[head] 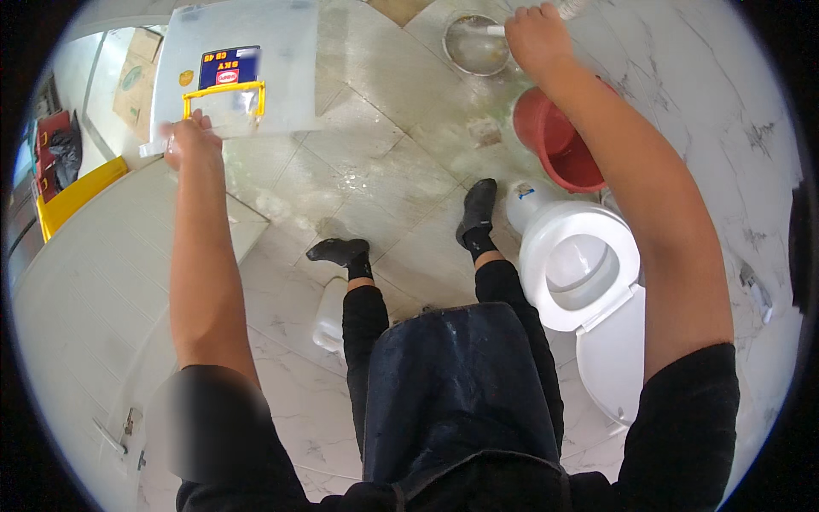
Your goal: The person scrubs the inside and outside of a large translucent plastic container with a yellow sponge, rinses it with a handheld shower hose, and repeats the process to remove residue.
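Note:
My left hand grips the lower rim of a translucent plastic storage box, just under its yellow latch. The box is tilted, and its printed label appears upside down. At the top right, my right hand is closed round a white handle. This handle overlaps a round, metal-rimmed pan or dipper with a wet, shiny inside; whether the two are joined cannot be told. Below my right forearm, which partly covers it, a red plastic bucket leans over with its mouth towards me.
A white toilet with raised lid stands at the right. The tiled floor is wet. Between my feet and the bucket lies a small block. A white plastic jug is beside my left leg. An open door fills the left.

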`<state>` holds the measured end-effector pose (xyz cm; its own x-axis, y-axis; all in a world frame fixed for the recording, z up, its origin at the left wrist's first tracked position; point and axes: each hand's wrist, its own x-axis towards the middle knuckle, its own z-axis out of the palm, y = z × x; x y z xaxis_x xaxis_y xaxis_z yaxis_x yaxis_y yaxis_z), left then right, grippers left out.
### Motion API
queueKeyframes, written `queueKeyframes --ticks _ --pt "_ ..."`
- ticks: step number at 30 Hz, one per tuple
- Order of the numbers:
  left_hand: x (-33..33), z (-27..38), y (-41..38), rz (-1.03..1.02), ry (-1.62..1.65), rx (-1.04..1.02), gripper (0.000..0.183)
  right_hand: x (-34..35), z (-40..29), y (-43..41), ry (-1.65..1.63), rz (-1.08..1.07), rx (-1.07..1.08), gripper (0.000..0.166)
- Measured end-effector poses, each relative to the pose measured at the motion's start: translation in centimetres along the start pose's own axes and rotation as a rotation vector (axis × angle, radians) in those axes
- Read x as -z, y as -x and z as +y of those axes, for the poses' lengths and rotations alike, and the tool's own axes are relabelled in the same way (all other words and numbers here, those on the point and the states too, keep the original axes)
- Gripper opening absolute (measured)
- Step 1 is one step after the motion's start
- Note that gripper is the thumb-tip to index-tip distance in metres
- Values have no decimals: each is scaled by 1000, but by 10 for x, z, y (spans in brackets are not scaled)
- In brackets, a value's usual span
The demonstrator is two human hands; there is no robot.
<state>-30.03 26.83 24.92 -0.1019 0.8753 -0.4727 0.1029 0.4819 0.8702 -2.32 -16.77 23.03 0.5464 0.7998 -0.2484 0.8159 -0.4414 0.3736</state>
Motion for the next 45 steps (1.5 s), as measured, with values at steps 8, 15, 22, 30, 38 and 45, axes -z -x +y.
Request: queueKeyframes --ticks 8,15,22,30,38,45 --pt "-30 34 24 439 147 -97 45 54 -80 -21 -372 155 51 16" --pt "3 46 -37 471 -389 -636 64 165 -131 -56 -605 300 358 21" --pt "3 25 22 50 -302 -151 72 228 -147 -68 -648 338 471 13" --pt "21 12 -33 -312 42 -207 81 234 -153 -96 -660 549 528 12" --pt "31 11 -44 -472 272 -227 88 244 -154 -99 -665 460 485 12" --pt "11 13 -31 -217 181 -113 50 260 -153 -97 -625 531 471 14"
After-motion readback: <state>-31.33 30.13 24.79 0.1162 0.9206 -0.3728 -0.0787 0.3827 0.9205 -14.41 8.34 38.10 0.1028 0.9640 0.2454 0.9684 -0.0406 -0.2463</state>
